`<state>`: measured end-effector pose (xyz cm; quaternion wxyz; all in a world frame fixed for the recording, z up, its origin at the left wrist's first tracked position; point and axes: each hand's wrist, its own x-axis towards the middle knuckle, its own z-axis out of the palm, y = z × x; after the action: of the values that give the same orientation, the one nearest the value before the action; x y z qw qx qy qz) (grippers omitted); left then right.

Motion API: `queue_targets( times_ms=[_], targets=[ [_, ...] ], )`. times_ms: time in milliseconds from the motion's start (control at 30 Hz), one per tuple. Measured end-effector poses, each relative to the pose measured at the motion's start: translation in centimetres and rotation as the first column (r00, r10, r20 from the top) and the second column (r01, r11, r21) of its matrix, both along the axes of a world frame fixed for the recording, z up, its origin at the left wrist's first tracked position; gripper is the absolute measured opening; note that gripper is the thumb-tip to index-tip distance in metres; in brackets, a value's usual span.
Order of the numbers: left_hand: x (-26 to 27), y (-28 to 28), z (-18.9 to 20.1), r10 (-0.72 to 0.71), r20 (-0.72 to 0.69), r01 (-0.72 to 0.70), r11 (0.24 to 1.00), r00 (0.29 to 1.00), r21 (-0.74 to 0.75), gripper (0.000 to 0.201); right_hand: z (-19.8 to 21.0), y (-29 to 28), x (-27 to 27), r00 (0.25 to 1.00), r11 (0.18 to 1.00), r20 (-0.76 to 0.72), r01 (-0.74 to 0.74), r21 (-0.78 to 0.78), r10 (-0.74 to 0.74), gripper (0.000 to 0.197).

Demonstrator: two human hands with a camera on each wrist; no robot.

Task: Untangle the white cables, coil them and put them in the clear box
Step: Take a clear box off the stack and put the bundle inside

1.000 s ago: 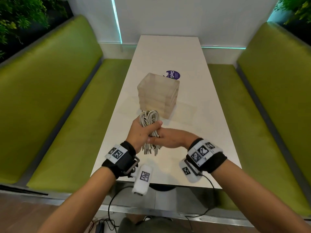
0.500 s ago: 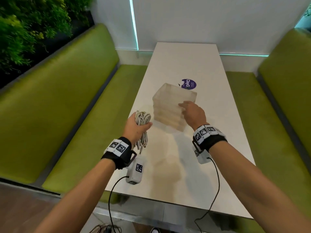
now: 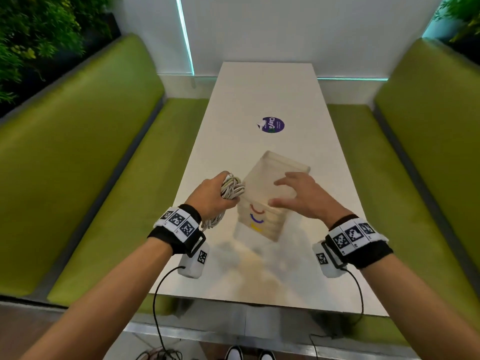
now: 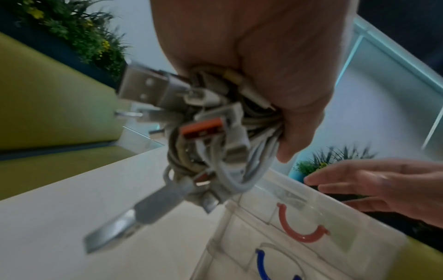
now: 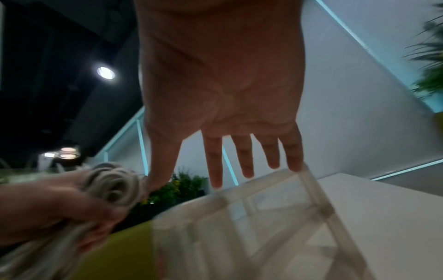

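My left hand (image 3: 213, 197) grips a coiled bundle of white cables (image 3: 232, 187) just left of the clear box (image 3: 259, 224). USB plugs stick out of the cables (image 4: 215, 144) below the left hand (image 4: 275, 75). The box (image 4: 299, 246) looks tilted and blurred on the white table (image 3: 259, 87), with red, blue and yellow curved marks on its near wall. My right hand (image 3: 296, 197) lies over the box top with fingers spread and straight. In the right wrist view the right hand (image 5: 227, 132) has its fingertips at the rim of the box (image 5: 275, 217), with the cables (image 5: 112, 181) beside its thumb.
A purple round sticker (image 3: 271, 124) lies on the table beyond the box. Green padded benches run along the left (image 3: 104, 165) and the right (image 3: 415, 165). A white wall closes the table's far end. Wrist-camera cords hang off the near table edge.
The right hand left the cable bundle and went to the box, which now sits nearer to me and turned. The left hand carried the cables out to the left, then right up against the box's side.
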<state>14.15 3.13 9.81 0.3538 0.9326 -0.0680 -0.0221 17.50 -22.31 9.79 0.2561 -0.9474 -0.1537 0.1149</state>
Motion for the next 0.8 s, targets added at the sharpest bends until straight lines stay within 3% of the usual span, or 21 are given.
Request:
queue_targets(
  times_ms=[100, 333, 467, 633, 800],
  targets=[
    [-0.4, -1.1, 0.0, -0.04, -0.026, 0.041, 0.998, 0.999, 0.055, 0.034, -0.1, 0.7, -2.4, 0.992, 0.991, -0.086, -0.096, -0.091, 0.088, 0.077],
    [-1.6, -1.3, 0.5, 0.065, -0.1, -0.067, 0.997, 0.993, -0.026, 0.031, 0.2, -1.1, -3.1, 0.96, 0.974, -0.167, -0.216, 0.064, 0.224, 0.066],
    [-2.2, -1.0, -0.1, 0.067, -0.214, -0.093, 0.989, 0.974, -0.113, 0.037, -0.1, -1.4, -3.6, 0.94, 0.955, -0.188, -0.264, 0.135, 0.286, 0.066],
    [-2.7, -0.8, -0.6, 0.073, -0.33, -0.174, 0.942, 0.941, -0.288, 0.045, -0.4, -1.3, -4.2, 0.94, 0.951, -0.171, -0.272, 0.145, 0.295, 0.066],
    [-3.1, -1.1, -0.8, 0.097, -0.345, -0.216, 0.92, 0.934, -0.327, 0.044, -0.5, -1.3, -4.8, 0.955, 0.961, -0.134, -0.25, 0.121, 0.265, 0.066]
  ],
)
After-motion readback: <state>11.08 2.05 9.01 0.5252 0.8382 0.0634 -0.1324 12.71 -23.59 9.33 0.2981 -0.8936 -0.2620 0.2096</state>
